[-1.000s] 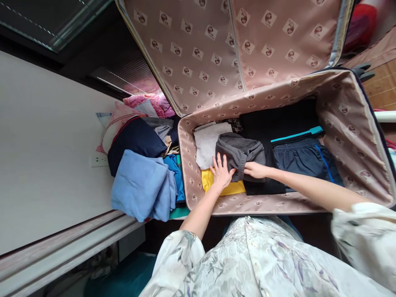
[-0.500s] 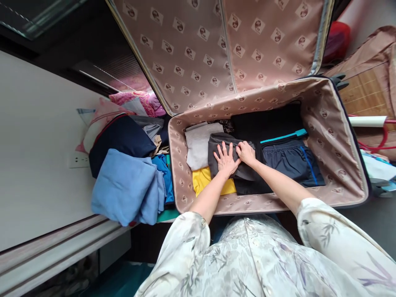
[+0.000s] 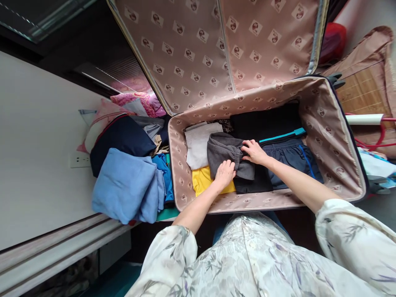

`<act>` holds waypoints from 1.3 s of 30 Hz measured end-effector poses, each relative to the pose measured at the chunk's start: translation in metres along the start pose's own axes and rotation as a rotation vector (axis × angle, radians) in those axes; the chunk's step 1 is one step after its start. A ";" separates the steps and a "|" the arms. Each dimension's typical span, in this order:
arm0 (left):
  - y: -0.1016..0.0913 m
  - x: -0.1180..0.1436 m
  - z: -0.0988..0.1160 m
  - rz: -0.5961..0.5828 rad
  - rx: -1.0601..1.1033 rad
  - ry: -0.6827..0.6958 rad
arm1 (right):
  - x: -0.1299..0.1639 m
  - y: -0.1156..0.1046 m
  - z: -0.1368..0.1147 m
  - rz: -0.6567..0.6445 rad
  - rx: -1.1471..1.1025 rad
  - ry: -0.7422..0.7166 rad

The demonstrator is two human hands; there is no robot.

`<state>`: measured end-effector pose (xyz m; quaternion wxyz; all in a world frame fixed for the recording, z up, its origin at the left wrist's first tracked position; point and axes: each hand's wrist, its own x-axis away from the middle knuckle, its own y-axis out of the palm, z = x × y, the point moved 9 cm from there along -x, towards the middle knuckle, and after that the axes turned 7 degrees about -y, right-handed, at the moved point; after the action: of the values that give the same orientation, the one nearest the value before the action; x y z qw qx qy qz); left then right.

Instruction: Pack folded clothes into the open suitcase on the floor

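Inside the open suitcase [image 3: 269, 199] lies a folded dark grey garment [image 3: 221, 148] with a gathered elastic band. My left hand [image 3: 225, 172] has its fingers curled onto the garment's near side, by the band. At the band's far right end, my right hand [image 3: 256, 152] pinches the cloth. Under and around the garment are a light grey folded cloth [image 3: 198, 142], a yellow cloth [image 3: 200, 181] and black clothing [image 3: 266, 119]. Dark navy shorts [image 3: 289, 159] with a blue stripe lie to the right of my right hand.
The patterned suitcase lid [image 3: 198, 53] leans up at the back. Left of the case are a folded blue cloth [image 3: 123, 185], a dark navy bundle [image 3: 122, 138] and pink fabric [image 3: 139, 101]. A brownish-pink bag [image 3: 365, 82] and a white-and-red rod [image 3: 365, 119] are at right.
My left hand has gone from lying spread flat on the grey garment to curling at its near edge. My right hand has shifted slightly right, and the elastic band now shows between them.
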<state>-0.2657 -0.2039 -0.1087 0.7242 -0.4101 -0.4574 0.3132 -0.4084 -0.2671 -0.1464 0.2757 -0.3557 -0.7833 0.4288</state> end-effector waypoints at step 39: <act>-0.027 0.010 -0.017 0.297 0.278 -0.281 | 0.035 0.023 -0.094 0.009 -0.033 -0.377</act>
<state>-0.2440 -0.2132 -0.0847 0.6489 -0.3217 -0.4410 0.5301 -0.3528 -0.1857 -0.1170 0.1164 -0.2771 -0.8263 0.4762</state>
